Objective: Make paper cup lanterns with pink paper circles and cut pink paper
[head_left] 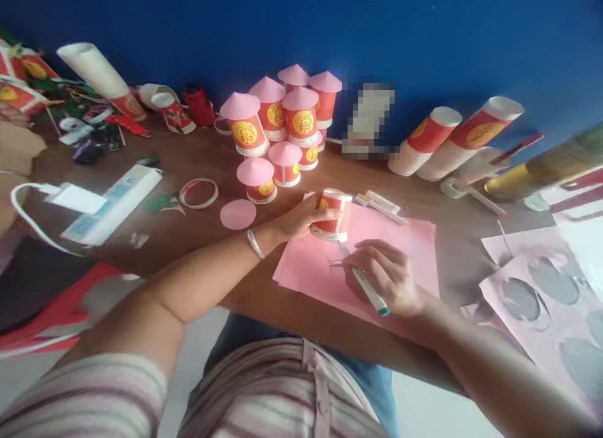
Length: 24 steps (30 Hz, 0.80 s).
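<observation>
A red-and-white paper cup (333,227) with a gold print stands on a pink paper sheet (301,268). My left hand (301,221) wraps its fingers and thumb around the cup's side. My right hand (381,271) is closed on a white marker (370,290) with a green end, its other end pointing toward the cup's base. Thin dark lines or a slim object show by the right fingertips; I cannot tell which. Left of the cup lies a round pink paper disc (238,214).
Several cups with pink cone roofs (247,130) stand behind. Stacked cups (426,139) lean at the back right. A glue stick or similar tube (382,202) lies on the sheet's far edge. At left is a power strip (113,205); at right, cut-out paper sheets (499,274).
</observation>
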Each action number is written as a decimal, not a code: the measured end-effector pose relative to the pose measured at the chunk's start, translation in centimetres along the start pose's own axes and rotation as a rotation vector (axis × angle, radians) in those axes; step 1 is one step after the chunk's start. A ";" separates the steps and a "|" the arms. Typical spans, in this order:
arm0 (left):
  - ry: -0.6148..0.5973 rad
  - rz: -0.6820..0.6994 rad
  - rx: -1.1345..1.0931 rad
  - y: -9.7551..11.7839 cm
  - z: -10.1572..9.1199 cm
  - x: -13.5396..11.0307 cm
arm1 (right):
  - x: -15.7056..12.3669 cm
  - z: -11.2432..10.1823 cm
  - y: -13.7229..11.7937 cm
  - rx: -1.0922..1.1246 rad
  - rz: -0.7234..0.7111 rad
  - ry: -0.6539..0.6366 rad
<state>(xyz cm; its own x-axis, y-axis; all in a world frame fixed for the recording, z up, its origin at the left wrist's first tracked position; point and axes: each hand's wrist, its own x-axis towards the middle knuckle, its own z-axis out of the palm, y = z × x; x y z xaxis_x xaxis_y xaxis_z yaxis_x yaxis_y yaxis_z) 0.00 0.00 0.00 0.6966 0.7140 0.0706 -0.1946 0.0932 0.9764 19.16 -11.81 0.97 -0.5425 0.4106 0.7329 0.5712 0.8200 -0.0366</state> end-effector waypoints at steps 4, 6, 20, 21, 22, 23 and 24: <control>0.004 -0.010 0.013 0.1 0.1 -0.1 | 0.0 0.0 0.1 0.009 -0.005 -0.023; 0.002 -0.002 0.012 0.0 0.1 -0.1 | 0.2 0.0 0.1 0.012 -0.006 -0.038; -0.035 -0.010 -0.056 -0.7 -0.2 -0.2 | 0.6 0.0 0.1 0.020 0.011 -0.057; -0.035 -0.006 -0.051 -0.8 -0.2 -0.2 | 0.6 0.0 0.1 0.014 0.015 -0.048; -0.033 -0.003 -0.046 -0.8 -0.2 -0.2 | 0.6 0.1 0.1 0.007 0.021 -0.040; -0.031 -0.001 -0.043 -0.8 -0.2 -0.2 | 0.6 0.1 0.1 0.001 0.026 -0.033; -0.028 -0.001 -0.042 -0.8 -0.2 -0.2 | 0.6 0.1 0.1 -0.003 0.026 -0.027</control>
<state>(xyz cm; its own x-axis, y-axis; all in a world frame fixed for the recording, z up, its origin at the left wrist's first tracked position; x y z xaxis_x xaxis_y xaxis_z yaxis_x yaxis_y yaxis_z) -0.12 -0.05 -0.84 0.7156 0.6944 0.0763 -0.2224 0.1230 0.9672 18.86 -11.42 1.32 -0.5436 0.4427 0.7131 0.5874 0.8075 -0.0535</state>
